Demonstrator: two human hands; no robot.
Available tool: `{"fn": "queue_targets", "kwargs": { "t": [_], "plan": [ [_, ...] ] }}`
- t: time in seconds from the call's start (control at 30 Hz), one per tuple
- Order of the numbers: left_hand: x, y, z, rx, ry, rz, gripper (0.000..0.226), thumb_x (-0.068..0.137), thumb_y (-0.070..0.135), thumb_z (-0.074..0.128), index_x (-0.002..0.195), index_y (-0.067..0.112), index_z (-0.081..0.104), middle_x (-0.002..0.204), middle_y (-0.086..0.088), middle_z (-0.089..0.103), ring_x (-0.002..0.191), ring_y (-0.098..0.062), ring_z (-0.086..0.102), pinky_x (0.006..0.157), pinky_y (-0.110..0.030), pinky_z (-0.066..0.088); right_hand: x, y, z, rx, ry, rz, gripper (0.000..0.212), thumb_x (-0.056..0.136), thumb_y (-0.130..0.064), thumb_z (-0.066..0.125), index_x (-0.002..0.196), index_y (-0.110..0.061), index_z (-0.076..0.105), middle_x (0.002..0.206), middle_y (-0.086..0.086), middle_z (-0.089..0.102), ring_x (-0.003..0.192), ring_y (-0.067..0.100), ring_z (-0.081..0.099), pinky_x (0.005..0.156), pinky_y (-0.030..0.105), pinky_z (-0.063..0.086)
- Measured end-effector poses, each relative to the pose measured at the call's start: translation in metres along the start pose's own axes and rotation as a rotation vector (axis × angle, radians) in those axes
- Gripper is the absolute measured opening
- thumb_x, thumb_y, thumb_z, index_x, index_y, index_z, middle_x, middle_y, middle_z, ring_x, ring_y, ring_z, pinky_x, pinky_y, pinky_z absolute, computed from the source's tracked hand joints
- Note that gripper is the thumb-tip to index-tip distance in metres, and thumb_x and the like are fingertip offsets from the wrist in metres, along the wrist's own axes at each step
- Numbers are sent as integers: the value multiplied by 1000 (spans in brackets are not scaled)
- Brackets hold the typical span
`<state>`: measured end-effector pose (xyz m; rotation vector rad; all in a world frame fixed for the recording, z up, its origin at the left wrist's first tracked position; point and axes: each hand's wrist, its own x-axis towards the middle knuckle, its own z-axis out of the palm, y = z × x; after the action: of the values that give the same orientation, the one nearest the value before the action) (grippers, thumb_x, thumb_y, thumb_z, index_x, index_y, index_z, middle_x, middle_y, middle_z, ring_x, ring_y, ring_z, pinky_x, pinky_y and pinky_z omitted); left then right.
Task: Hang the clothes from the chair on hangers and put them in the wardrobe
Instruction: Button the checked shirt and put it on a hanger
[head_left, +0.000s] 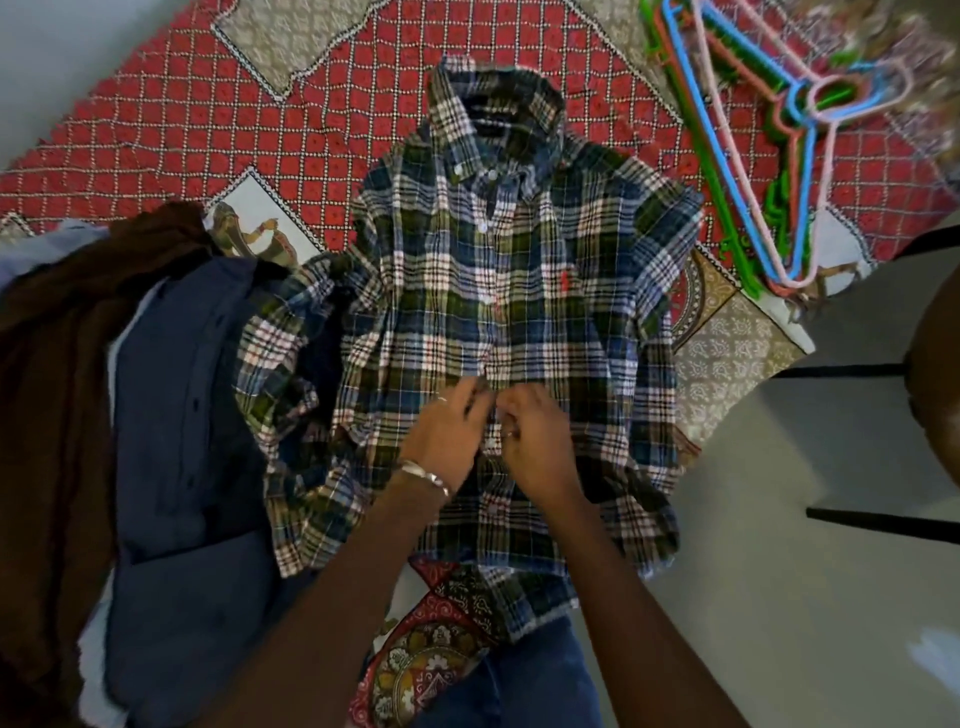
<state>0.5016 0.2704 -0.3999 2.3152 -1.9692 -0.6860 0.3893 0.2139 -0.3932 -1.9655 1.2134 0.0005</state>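
1. Left hand (451, 426) and right hand (530, 431) both pinch the placket of the plaid shirt (498, 291), spread on the patterned bedspread (208, 114).
2. Fingertips partly hidden.
3. Hangers (748, 156) lie blurred at upper right; a navy garment (187, 415) lies to the left.

A bed (156, 130) under a red patterned bedspread is carrying a plaid shirt (519, 291); left of the shirt, dark clothes (176, 395) are lying heaped, and coloured hangers (769, 140) are lying to its upper right.

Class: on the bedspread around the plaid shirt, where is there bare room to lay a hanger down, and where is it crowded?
Bare bedspread lies above and left of the plaid shirt, and between the collar and the hangers. Crowded: the piled clothes on the left, and both hands at the placket.
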Motion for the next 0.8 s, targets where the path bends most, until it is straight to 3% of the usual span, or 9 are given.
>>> {"fn": "queue_targets", "kwargs": {
  "t": [0.07,0.13,0.27,0.37,0.47,0.57,0.7,0.8],
  "plan": [
    [16,-12,7,-144,-52,-136,68,76,-12,54,139,12,41,138,-9,39,115,-29,48,87,-38,47,15,-1,9,52,-30,55,25,86,7,47,108,-1,58,106,15,56,95,30,54,72,28,35],
    [27,-23,9,-309,21,-333,64,78,-14,52,134,15,48,132,-8,46,114,-28,51,92,-35,46,25,1,16,14,7,137,26,92,-4,50,118,-3,54,115,14,55,104,30,52,77,31,40],
    [50,-35,15,-447,134,-500,25,89,2,56,108,11,69,109,-11,64,96,-27,61,92,-34,47,47,0,29,-165,11,339,49,96,-33,54,135,-6,40,134,14,45,124,31,42,92,39,47],
    [61,-35,26,-632,180,-687,10,80,18,75,90,17,76,94,-7,68,81,-22,65,83,-36,54,57,-6,29,-222,-34,424,58,95,-36,55,141,-7,32,142,14,38,132,32,35,95,42,46],
    [72,-31,34,-678,184,-794,8,72,25,82,76,21,76,83,-2,70,75,-20,66,74,-37,57,66,-1,26,-241,3,442,37,94,-27,58,126,-9,50,127,12,52,118,32,50,85,40,50],
    [76,-23,29,-658,174,-911,13,72,26,82,66,27,70,75,2,70,75,-20,66,73,-41,57,63,8,19,-27,132,468,15,89,-18,62,102,-11,67,99,8,66,91,27,64,72,32,54],
    [80,-18,27,-684,155,-890,5,78,21,77,74,21,73,77,2,69,76,-17,65,74,-37,57,52,8,9,388,286,411,18,89,-11,65,106,-5,71,89,7,71,76,17,64,68,27,52],
    [82,-9,15,-897,160,-853,1,80,10,74,79,9,75,73,0,68,70,-14,62,75,-29,55,50,6,9,439,317,333,18,89,-10,65,105,-3,71,88,8,70,76,18,64,70,29,54]
  ]
}}
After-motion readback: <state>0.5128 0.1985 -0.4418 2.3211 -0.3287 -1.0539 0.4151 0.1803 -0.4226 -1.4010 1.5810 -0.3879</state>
